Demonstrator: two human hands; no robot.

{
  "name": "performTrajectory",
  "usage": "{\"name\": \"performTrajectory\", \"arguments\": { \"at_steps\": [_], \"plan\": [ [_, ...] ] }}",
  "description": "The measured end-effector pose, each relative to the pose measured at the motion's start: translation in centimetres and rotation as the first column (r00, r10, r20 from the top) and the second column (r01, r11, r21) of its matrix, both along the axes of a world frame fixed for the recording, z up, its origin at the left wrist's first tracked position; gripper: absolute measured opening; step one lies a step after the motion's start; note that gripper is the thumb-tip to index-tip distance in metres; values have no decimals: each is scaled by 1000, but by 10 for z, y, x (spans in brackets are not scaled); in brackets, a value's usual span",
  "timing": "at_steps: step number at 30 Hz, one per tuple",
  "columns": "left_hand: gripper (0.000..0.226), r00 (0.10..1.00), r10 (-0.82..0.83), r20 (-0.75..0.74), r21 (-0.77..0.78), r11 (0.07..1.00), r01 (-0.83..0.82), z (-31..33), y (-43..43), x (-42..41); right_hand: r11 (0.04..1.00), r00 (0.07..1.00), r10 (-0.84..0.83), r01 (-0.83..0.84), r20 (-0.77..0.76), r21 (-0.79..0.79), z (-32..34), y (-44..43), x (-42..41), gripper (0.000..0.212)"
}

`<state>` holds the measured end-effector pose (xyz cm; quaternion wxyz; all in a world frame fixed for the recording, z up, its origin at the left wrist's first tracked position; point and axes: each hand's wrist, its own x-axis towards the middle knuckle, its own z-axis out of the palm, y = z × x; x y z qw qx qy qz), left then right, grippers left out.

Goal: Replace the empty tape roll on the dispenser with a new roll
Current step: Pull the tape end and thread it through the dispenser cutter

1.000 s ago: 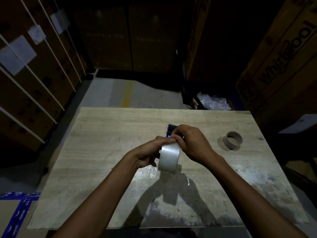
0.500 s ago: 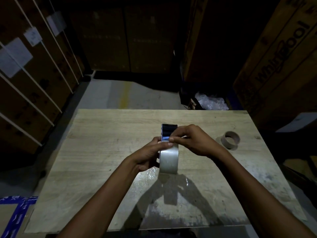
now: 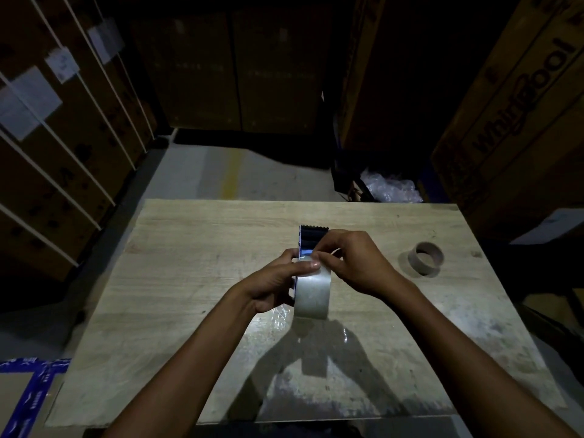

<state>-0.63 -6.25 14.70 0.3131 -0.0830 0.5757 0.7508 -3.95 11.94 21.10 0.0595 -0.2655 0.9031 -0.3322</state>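
A new roll of clear tape (image 3: 313,295) sits in the tape dispenser (image 3: 311,237), whose dark toothed blade points away from me. My left hand (image 3: 271,286) grips the roll and dispenser from the left, with the thumb pressed on top of the tape. My right hand (image 3: 354,263) pinches the tape's free end at the top of the roll, just behind the blade. The empty brown cardboard core (image 3: 426,258) lies on the wooden table (image 3: 189,263) to the right, apart from both hands.
Tall cardboard boxes stand on the left (image 3: 47,153) and right (image 3: 521,105). Crumpled plastic wrap (image 3: 392,188) lies on the floor beyond the table's far edge. Blue tape (image 3: 31,390) marks a box at the bottom left.
The dispenser's blade has come further out from under my right hand, and the fingers of that hand have shifted back along the top of the roll. The empty core has not moved.
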Motion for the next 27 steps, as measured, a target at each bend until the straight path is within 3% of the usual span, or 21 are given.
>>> {"name": "performTrajectory", "arguments": {
  "at_steps": [11,19,23,27],
  "plan": [
    [71,997,80,-18,83,993,-78,-6,3,-3,981,979,40,0,-200,196,-3,-8,8,18],
    [85,993,7,-115,20,1000,-5,5,3,4,993,955,-47,77,-293,93,4,-9,-3,18],
    [88,991,-18,-133,50,998,25,9,0,4,989,937,-20,70,-348,131,9,-12,-4,18],
    [64,995,43,-91,26,999,-41,14,6,-1,973,922,0,90,-387,215,13,-12,-11,20]
  ]
}}
